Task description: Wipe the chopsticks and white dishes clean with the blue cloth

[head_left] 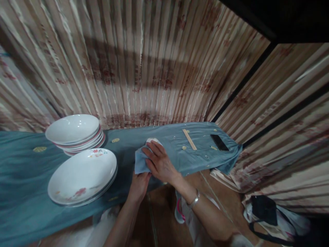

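Teal tablecloth [177, 147] | pleated curtain [144, 68] | brown floor [223, 192] | right fingers [155, 152] grasp blue cloth [141, 161] (left hand [140, 185] grip: can't tell)

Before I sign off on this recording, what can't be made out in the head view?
Left hand, head view: fingers mostly hidden by the blue cloth and right hand.
White item, head view: mostly covered by the right hand and cloth; I can't tell what it is.
Tablecloth, head view: cut off by the left edge.
Bag, head view: dark and blurred at lower right; contents can't be seen.
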`<state>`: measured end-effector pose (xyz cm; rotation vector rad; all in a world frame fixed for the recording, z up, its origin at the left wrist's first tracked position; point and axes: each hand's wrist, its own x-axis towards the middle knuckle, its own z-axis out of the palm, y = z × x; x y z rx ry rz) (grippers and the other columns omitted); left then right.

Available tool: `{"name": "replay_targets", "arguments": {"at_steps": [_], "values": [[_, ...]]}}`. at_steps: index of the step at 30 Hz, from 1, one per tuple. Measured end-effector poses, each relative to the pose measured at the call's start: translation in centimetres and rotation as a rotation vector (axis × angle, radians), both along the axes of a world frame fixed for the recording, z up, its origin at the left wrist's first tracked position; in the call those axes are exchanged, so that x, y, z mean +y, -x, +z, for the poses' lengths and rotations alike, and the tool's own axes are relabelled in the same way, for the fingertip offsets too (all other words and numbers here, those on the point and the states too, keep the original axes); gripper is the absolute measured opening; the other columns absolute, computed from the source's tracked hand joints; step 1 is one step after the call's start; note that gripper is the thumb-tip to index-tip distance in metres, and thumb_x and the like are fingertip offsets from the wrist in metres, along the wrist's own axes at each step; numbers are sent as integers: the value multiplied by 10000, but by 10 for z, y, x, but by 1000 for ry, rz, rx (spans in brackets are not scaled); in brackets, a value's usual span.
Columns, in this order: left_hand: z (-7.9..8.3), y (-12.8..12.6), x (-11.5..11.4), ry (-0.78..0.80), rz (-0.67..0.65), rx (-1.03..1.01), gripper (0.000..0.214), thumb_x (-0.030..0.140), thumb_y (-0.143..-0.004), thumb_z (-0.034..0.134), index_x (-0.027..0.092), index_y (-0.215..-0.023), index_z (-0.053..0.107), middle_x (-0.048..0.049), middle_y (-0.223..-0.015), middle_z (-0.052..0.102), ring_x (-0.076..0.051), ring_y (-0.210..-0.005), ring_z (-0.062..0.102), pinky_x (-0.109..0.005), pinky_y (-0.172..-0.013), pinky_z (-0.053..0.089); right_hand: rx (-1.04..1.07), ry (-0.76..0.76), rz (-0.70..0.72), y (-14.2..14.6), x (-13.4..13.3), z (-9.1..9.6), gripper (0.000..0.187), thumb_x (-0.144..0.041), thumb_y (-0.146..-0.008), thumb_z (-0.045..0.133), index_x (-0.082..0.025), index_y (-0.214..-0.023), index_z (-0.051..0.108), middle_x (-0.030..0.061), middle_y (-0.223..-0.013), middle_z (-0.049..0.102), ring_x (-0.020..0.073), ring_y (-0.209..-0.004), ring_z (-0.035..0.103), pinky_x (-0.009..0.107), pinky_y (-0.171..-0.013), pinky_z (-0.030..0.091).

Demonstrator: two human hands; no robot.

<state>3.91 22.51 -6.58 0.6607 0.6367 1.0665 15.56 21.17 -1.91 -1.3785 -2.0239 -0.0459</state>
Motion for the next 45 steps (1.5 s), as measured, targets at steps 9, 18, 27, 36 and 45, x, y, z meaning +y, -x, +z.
{"name": "replay_targets", "arguments": {"at_steps": [9,18,27,36,45], "values": [[16,-5,-8,10,-64,75,438,375,-557,839,164,-931,754,-68,-854,744,-265,-912,667,-338,-781,524,233,98,-13,-41,63,0,336,-290,-962,386,-197,-1117,669,74,-1163,668,192,-1206,525,382,-1086,351],[16,-4,-6,48,-24,53,457,382,-552,860,156,-936,757,-83,-876,755,-264,-905,680,-370,-808,529,981,380,-237,-78,94,-60,327,-438,-840,472,-198,-824,693,-6,-840,713,180,-894,623,313,-911,457],[14,-7,5,90,114,-49,401,325,-518,880,174,-868,755,-61,-893,760,-223,-883,694,-332,-827,540,1055,279,-298,-57,60,-108,562,-596,-837,462,-168,-1145,656,93,-1230,660,251,-1175,573,419,-1088,364],[6,1,14,126,172,-76,380,270,-546,873,165,-880,726,-35,-799,759,-170,-753,702,-293,-794,547,767,248,-307,-45,31,-110,624,-587,-905,390,-191,-1367,526,107,-1451,482,245,-1374,403,479,-1165,266],[6,0,17,99,180,-102,341,261,-571,866,161,-856,707,-36,-809,758,-162,-753,705,-239,-735,544,560,175,-212,-35,4,-93,535,-481,-971,318,-168,-1316,582,130,-1410,520,249,-1362,413,498,-1160,291]]}}
